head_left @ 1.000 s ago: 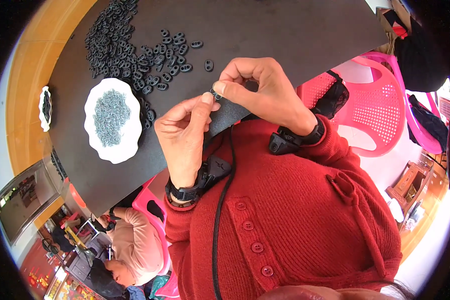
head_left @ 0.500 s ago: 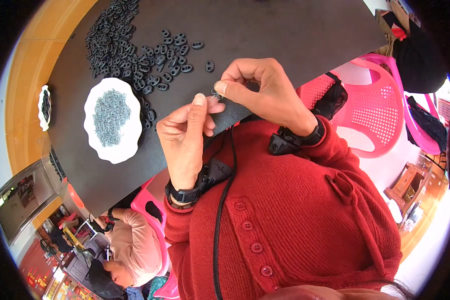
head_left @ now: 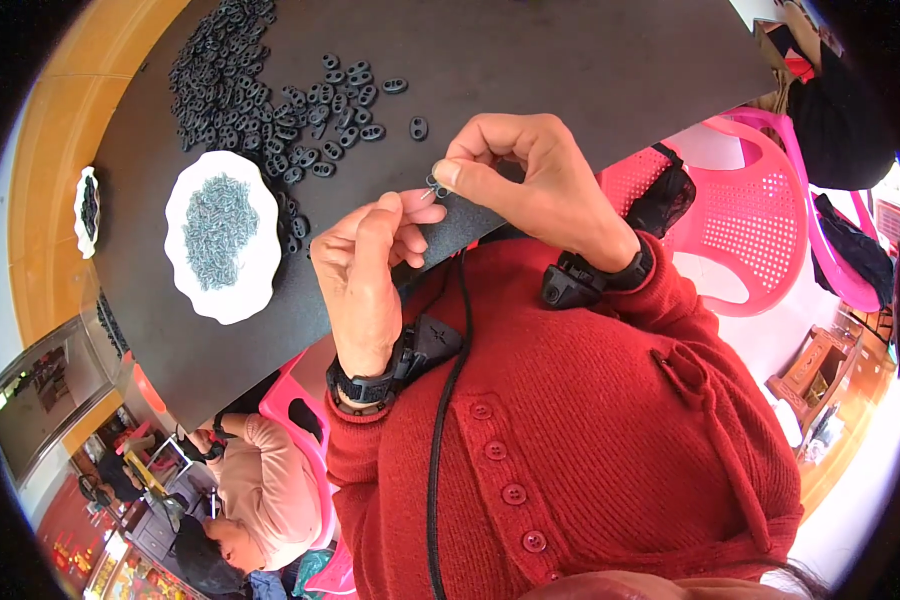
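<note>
My right hand [head_left: 540, 185] is closed, its thumb and forefinger pinching a small wire piece with dark loops [head_left: 436, 187] above the table's near edge. A thin, pale metal end sticks out from that piece toward my left hand [head_left: 365, 265]. The left fingers are partly stretched out beside it, the thumb tip back from the fingertips; nothing is plainly held in them. Left of my hands, a white scalloped dish [head_left: 182, 215] holds many small silvery metal pieces [head_left: 220, 230]. Behind it spreads a heap of black oval two-hole pieces [head_left: 220, 90], with a single one [head_left: 418, 128] nearest my right hand.
The dark table [head_left: 610, 60] stretches away in front of me. A smaller white dish [head_left: 83, 235] with black pieces sits at the far left. Pink plastic chairs [head_left: 750, 215] stand to the right. Another person in a pale pink top [head_left: 275, 485] sits at lower left.
My left thumb and fingers have drawn back slightly to the left, away from the small piece. My right hand keeps its pinch, almost in the same place.
</note>
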Demonstrator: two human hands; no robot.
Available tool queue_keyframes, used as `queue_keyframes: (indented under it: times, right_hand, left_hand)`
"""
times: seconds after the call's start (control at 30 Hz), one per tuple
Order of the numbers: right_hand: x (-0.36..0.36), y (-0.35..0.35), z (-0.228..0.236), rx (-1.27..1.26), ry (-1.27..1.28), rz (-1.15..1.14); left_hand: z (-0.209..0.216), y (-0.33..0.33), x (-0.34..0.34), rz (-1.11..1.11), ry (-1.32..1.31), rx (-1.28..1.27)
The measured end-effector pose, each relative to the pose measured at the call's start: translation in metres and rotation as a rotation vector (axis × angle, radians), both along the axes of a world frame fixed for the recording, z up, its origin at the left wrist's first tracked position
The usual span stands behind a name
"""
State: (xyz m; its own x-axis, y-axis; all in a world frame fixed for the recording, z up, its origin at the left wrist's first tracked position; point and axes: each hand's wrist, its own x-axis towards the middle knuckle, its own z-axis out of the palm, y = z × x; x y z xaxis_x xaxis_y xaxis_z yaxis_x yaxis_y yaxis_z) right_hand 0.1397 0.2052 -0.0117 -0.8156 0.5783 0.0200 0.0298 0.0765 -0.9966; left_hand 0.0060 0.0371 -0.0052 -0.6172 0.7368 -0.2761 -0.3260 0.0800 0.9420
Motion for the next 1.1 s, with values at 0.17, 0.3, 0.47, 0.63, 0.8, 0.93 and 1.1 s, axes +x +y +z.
queue_keyframes:
  times: [0.17,0.3,0.47,0.63,0.8,0.93,1.1]
  right_hand:
    - [0.010,0.010,-0.003,-0.080,0.000,-0.041]
    - [0.021,0.023,0.001,-0.109,-0.049,-0.118]
    - [0.026,0.029,-0.005,-0.076,-0.034,-0.165]
    - [0.029,0.029,-0.004,-0.130,-0.019,-0.123]
    - [0.031,0.029,-0.004,-0.157,0.001,-0.116]
    - [0.034,0.030,-0.012,-0.138,0.044,-0.125]
    - [0.033,0.030,-0.009,-0.157,0.042,-0.118]
  left_hand:
    - [-0.006,-0.003,-0.011,0.033,0.187,-0.130]
    - [0.000,0.003,-0.017,-0.047,0.722,-0.437]
    - [0.007,0.018,-0.029,-0.090,0.995,-0.525]
    - [0.006,0.044,-0.045,-0.122,1.239,-0.560]
    - [-0.003,0.061,-0.049,-0.163,1.429,-0.591]
    - [-0.003,0.071,-0.048,-0.175,1.455,-0.665]
    - [-0.009,0.059,-0.055,-0.170,1.252,-0.555]
